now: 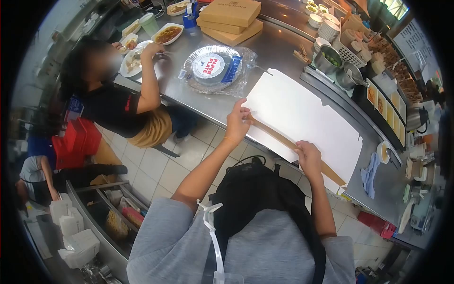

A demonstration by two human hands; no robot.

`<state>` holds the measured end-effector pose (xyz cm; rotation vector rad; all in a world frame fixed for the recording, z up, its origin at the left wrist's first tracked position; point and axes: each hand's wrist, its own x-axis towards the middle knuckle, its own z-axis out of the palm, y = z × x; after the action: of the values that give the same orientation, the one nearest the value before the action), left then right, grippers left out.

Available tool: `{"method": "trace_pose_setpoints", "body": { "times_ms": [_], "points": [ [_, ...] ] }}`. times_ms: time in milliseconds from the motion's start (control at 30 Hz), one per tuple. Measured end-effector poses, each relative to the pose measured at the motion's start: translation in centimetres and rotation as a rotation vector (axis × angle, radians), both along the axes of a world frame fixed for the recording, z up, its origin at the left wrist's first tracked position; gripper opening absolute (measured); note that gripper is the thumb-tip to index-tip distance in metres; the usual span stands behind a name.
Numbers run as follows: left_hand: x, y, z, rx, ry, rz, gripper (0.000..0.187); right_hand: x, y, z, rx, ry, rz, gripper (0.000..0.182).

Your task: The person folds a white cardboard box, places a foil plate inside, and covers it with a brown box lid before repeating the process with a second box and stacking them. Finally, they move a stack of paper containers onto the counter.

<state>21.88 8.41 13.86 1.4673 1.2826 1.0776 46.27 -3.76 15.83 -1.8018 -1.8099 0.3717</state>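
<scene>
A large white cardboard sheet (302, 113) with notched edges lies on the steel counter (208, 110), its near edge folded up into a narrow brown strip (276, 136). My left hand (238, 122) grips the strip near its left end, thumb and fingers pressed together. Further right along the same fold, my right hand (308, 158) is closed on the strip. Left of the sheet rests a plastic-wrapped pack of paper plates (208, 68), touched by neither hand.
Brown boxes (231, 14) are stacked at the back. A person in black (113, 102) eats at the counter's left, beside food dishes (169, 34). Metal pots (328, 57) and sauce trays (385, 104) line the right. Another person (34, 175) is at far left.
</scene>
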Motion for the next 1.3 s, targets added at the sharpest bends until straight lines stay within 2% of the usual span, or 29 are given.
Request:
{"method": "trace_pose_setpoints", "body": {
  "times_ms": [67, 133, 200, 233, 300, 400, 500, 567, 700, 767, 800, 900, 967, 1033, 1067, 1100, 1133, 1167, 1200, 1267, 1300],
  "points": [
    [-0.5, 0.4, -0.1, -0.187, -0.096, -0.013, 0.061, -0.1, 0.0, 0.2, -0.026, 0.002, -0.006, 0.015],
    [-1.9, 0.9, -0.5, -0.137, -0.253, -0.137, 0.042, 0.2, -0.1, 0.0, -0.067, 0.046, -0.012, 0.014],
    [-3.2, 1.2, -1.6, -0.049, 0.053, -0.183, 0.025, 0.7, -0.6, -1.8, -0.053, 0.101, -0.053, 0.013],
    [-3.3, 1.2, -0.4, -0.034, 0.071, -0.225, 0.02, 1.0, -0.7, -2.5, 0.064, 0.03, -0.01, 0.013],
    [-3.4, 1.4, -1.0, -0.147, 0.05, -0.249, 0.024, 1.1, -0.6, -2.2, 0.003, -0.023, -0.033, 0.016],
    [-3.4, 1.2, -1.9, -0.043, 0.107, -0.286, 0.025, 1.0, -0.4, -1.4, -0.037, -0.012, -0.017, 0.017],
    [-3.6, 1.6, -2.9, -0.096, 0.166, -0.346, 0.022, 1.2, -0.3, -0.9, -0.033, -0.016, -0.024, 0.014],
    [-3.4, 1.7, -4.1, -0.157, 0.004, -0.327, 0.021, 1.0, -0.5, -1.0, -0.007, -0.03, -0.015, 0.012],
    [-2.5, 1.3, -3.0, -0.13, 0.038, -0.271, 0.02, 1.0, -0.1, -0.9, -0.052, -0.071, -0.036, 0.015],
    [-2.0, 0.4, -2.1, 0.113, 0.156, -0.218, 0.017, 1.1, -0.1, -1.1, -0.056, -0.067, -0.046, 0.015],
    [-2.0, 0.3, -1.7, 0.115, 0.158, -0.217, 0.017, 1.0, -0.2, -0.9, -0.034, -0.083, -0.048, 0.015],
    [-2.1, 0.4, -1.2, 0.075, 0.279, -0.271, 0.019, 1.3, -0.5, 0.1, 0.003, -0.173, -0.035, 0.013],
    [-2.1, 1.7, -1.3, -0.046, 0.162, -0.322, 0.022, 1.6, -0.8, 1.7, 0.017, -0.237, -0.029, 0.011],
    [-1.9, 1.4, 5.0, 0.444, 0.21, -0.393, 0.023, 2.4, -0.9, 4.1, -0.009, -0.347, -0.046, 0.007],
    [-1.9, 0.7, 8.1, 0.555, 0.235, -0.214, 0.034, 2.7, -0.8, 5.8, -0.004, -0.349, -0.054, 0.007],
    [-2.0, 0.4, 10.4, 0.665, 0.254, -0.032, 0.046, 2.7, -0.8, 7.8, 0.284, -0.335, -0.065, 0.005],
    [-2.3, 1.7, 11.9, 0.658, -0.063, 0.105, 0.057, 2.7, -0.8, 10.0, 0.574, -0.316, -0.076, 0.004],
    [-3.2, 3.0, 13.1, 0.636, -0.38, 0.236, 0.07, 2.3, -1.2, 12.5, 0.585, -0.318, -0.086, 0.004],
    [-4.5, 4.4, 12.4, 0.648, -0.383, 0.227, 0.07, 1.8, -1.6, 15.2, 0.673, -0.273, -0.088, 0.009],
    [-6.1, 7.9, 8.8, 0.484, 0.024, 0.172, 0.078, 1.9, -1.3, 17.2, 0.771, -0.228, -0.098, 0.014],
    [-5.5, 8.3, 8.0, 0.493, 0.024, 0.163, 0.078, 2.2, -1.2, 17.5, 0.833, -0.233, -0.025, 0.016]
  ]
}}
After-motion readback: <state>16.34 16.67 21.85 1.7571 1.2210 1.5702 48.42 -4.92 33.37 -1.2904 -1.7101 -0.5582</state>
